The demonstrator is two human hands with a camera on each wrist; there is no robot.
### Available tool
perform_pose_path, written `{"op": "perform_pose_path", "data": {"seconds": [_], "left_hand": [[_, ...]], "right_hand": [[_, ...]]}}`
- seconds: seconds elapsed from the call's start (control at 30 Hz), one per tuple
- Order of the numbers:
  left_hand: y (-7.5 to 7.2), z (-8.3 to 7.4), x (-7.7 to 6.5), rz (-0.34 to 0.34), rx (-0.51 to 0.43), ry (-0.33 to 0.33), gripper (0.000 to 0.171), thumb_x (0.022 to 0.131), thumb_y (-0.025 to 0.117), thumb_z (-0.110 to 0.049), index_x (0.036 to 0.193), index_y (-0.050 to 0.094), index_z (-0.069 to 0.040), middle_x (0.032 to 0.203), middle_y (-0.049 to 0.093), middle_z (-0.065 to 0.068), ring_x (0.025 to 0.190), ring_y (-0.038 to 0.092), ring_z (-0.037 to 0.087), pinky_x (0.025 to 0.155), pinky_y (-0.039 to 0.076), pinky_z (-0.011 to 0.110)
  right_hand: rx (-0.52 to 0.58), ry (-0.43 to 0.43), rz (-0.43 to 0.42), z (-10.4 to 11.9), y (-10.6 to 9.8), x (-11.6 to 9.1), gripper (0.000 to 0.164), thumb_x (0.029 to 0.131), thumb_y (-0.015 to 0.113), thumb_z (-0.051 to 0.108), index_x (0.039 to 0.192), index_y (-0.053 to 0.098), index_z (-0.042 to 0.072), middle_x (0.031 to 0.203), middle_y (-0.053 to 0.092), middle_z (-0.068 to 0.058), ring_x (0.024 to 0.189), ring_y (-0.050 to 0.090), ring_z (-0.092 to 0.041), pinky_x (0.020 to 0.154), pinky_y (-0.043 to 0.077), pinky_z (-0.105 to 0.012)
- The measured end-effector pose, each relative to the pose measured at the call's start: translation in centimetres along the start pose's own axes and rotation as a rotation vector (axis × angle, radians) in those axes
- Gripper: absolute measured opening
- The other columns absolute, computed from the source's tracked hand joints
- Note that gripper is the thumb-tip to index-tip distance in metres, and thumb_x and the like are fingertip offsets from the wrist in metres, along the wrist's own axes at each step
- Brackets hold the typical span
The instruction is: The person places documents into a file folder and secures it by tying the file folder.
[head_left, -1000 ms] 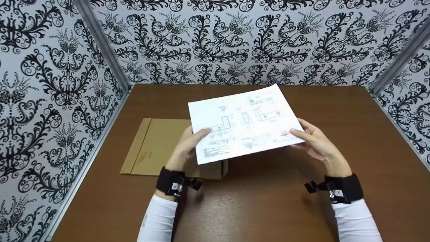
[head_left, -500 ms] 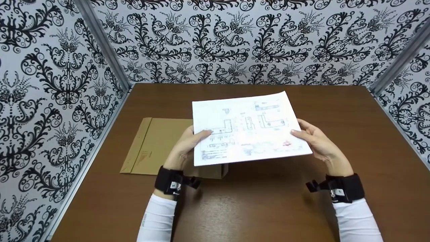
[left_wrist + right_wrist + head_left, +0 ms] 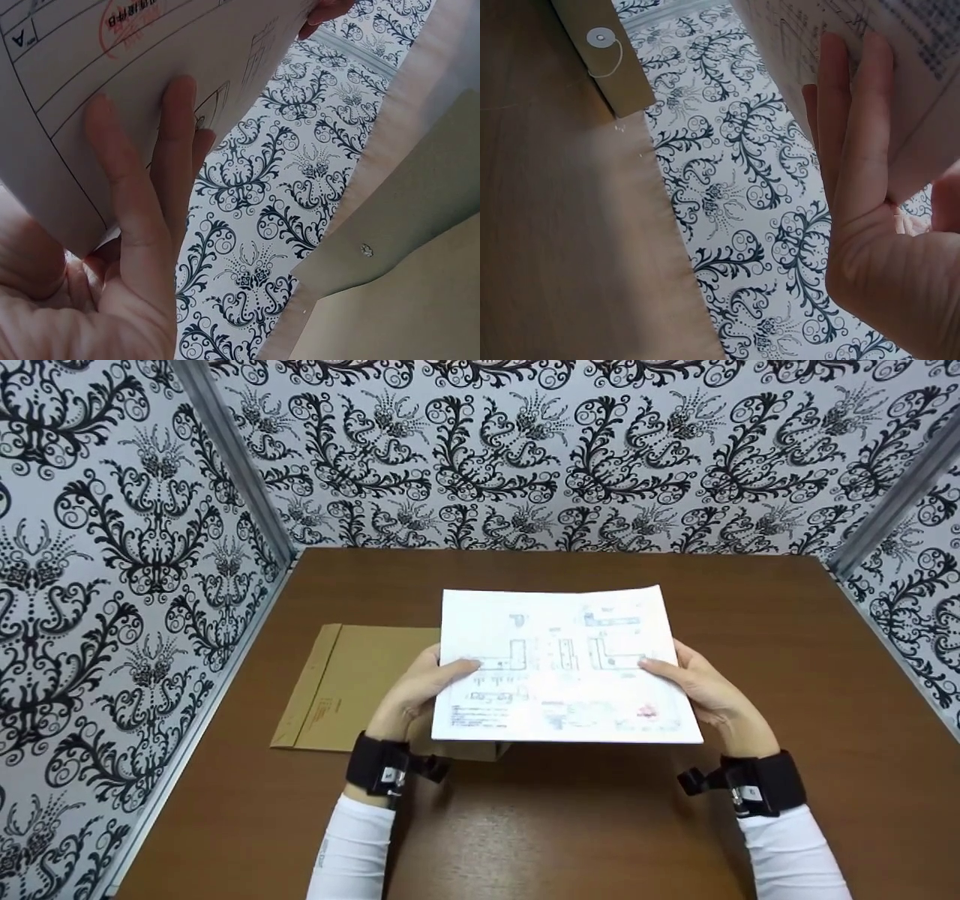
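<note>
A stack of white paper sheets (image 3: 562, 675) printed with technical drawings and a red stamp is held up over the table, its long side level. My left hand (image 3: 420, 686) grips its left edge, thumb on top of the sheet and fingers underneath. At the opposite edge my right hand (image 3: 709, 686) pinches it the same way. In the left wrist view, fingers of the left hand (image 3: 127, 195) spread against the printed underside. The right wrist view has the right hand (image 3: 877, 187) with its fingers flat under the paper (image 3: 922, 97).
A brown cardboard document folder (image 3: 367, 682) lies at the left on the brown wooden table (image 3: 600, 825), partly behind the left hand and paper. Its round button and string closure (image 3: 600, 37) show in the right wrist view. Patterned walls (image 3: 525, 450) stand behind and beside the table.
The paper has turned from a slant, right side higher, to nearly level, and has come slightly closer and to the right. Both hands keep their grip; the folder stays in place.
</note>
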State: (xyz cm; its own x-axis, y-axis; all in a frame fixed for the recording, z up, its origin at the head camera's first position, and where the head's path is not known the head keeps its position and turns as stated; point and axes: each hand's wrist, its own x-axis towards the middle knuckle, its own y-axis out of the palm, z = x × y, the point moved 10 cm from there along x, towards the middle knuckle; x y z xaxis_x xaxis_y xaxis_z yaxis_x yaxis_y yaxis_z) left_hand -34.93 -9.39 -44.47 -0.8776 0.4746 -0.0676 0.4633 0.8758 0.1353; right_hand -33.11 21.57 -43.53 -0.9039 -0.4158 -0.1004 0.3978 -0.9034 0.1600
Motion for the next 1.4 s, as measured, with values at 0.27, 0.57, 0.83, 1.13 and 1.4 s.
{"op": "perform_pose_path", "data": {"seconds": [0.27, 0.57, 0.83, 1.13, 1.4], "left_hand": [[0.3, 0.0, 0.0, 0.025, 0.064, 0.007, 0.039, 0.102, 0.055, -0.01, 0.138, 0.054, 0.004, 0.103, 0.077, 0.0, 0.083, 0.078, 0.015, 0.073, 0.064, 0.029], [0.3, 0.6, 0.3, 0.029, 0.045, -0.011, 0.039, 0.102, 0.055, -0.011, 0.137, 0.054, 0.006, 0.101, 0.077, -0.001, 0.082, 0.078, 0.014, 0.073, 0.064, 0.029], [0.4, 1.0, 0.4, 0.03, 0.042, -0.02, 0.037, 0.102, 0.054, -0.011, 0.136, 0.055, 0.006, 0.099, 0.078, -0.002, 0.081, 0.078, 0.014, 0.072, 0.064, 0.028], [0.5, 0.8, 0.1, 0.061, 0.042, -0.032, 0.037, 0.103, 0.054, -0.011, 0.136, 0.055, 0.006, 0.1, 0.077, -0.001, 0.082, 0.077, 0.014, 0.071, 0.063, 0.027], [-0.4, 0.6, -0.2, 0.057, 0.036, -0.053, 0.05, 0.101, 0.057, -0.005, 0.149, 0.043, 0.003, 0.105, 0.078, 0.0, 0.083, 0.077, 0.012, 0.066, 0.06, 0.023]], "right_hand": [[-0.095, -0.003, 0.028, -0.5, 0.2, 0.1, 0.028, 0.108, 0.049, 0.016, 0.136, 0.046, 0.019, 0.105, 0.079, 0.002, 0.085, 0.08, -0.015, 0.069, 0.063, -0.029], [-0.096, 0.018, 0.032, -1.0, 0.1, 0.3, 0.02, 0.107, 0.052, 0.015, 0.124, 0.061, 0.02, 0.1, 0.08, 0.002, 0.082, 0.08, -0.016, 0.067, 0.063, -0.028], [-0.096, 0.0, 0.083, -1.3, 0.2, 0.4, 0.022, 0.108, 0.049, 0.012, 0.123, 0.062, 0.02, 0.102, 0.079, 0.001, 0.084, 0.08, -0.017, 0.07, 0.063, -0.03], [-0.15, -0.008, 0.092, -1.4, -0.3, 0.5, 0.021, 0.108, 0.05, 0.012, 0.122, 0.064, 0.02, 0.101, 0.079, 0.001, 0.082, 0.08, -0.016, 0.068, 0.063, -0.03], [-0.173, -0.001, 0.065, -1.3, -1.3, 0.5, 0.02, 0.107, 0.051, 0.013, 0.12, 0.066, 0.019, 0.099, 0.08, 0.001, 0.079, 0.08, -0.016, 0.067, 0.063, -0.03]]}}
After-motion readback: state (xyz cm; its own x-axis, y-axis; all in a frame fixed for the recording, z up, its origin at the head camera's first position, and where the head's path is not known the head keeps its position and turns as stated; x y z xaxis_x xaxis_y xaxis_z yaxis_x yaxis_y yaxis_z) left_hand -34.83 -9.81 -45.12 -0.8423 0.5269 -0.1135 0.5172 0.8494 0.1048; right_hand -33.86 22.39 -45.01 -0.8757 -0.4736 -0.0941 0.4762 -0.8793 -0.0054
